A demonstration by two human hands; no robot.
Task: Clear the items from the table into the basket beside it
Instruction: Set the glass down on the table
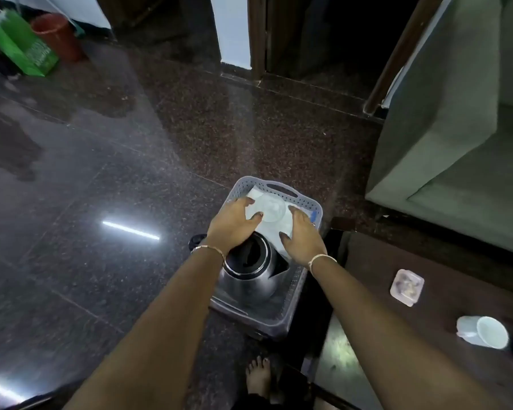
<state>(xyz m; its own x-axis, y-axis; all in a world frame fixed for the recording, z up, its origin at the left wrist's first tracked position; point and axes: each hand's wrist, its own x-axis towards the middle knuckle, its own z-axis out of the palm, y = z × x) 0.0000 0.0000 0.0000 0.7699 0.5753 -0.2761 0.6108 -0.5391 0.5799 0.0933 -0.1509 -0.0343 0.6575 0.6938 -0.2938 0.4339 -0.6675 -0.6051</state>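
The fingers of the left hand (pixel 234 221) were spread and curled lightly against the left edge of a white folded cloth or paper (pixel 274 232), and the fingers of the right hand (pixel 304 236) lay splayed on its right side; neither hand was closed round anything, both rather pressing or steadying. Between them a clear glass (pixel 270 209) lay on the white sheet, inside the grey perforated basket (pixel 282 318) on the floor just beside the table (pixel 444 335). Nearer the person, a steel kettle (pixel 249 276) sat in the same basket, its dark mouth open upward. The glass looked light, stiff, slippery and breakable, so it would best be taken round its wall with thumb opposite fingers and set clear of the kettle's hard shell. The sheet seemed soft and limp, likely to cushion it. Still on the dark table were a small square pink container (pixel 407 287) and a white mug (pixel 483 331) lying on its side; the mug seemed rigid, chippable, and easiest taken round its body.
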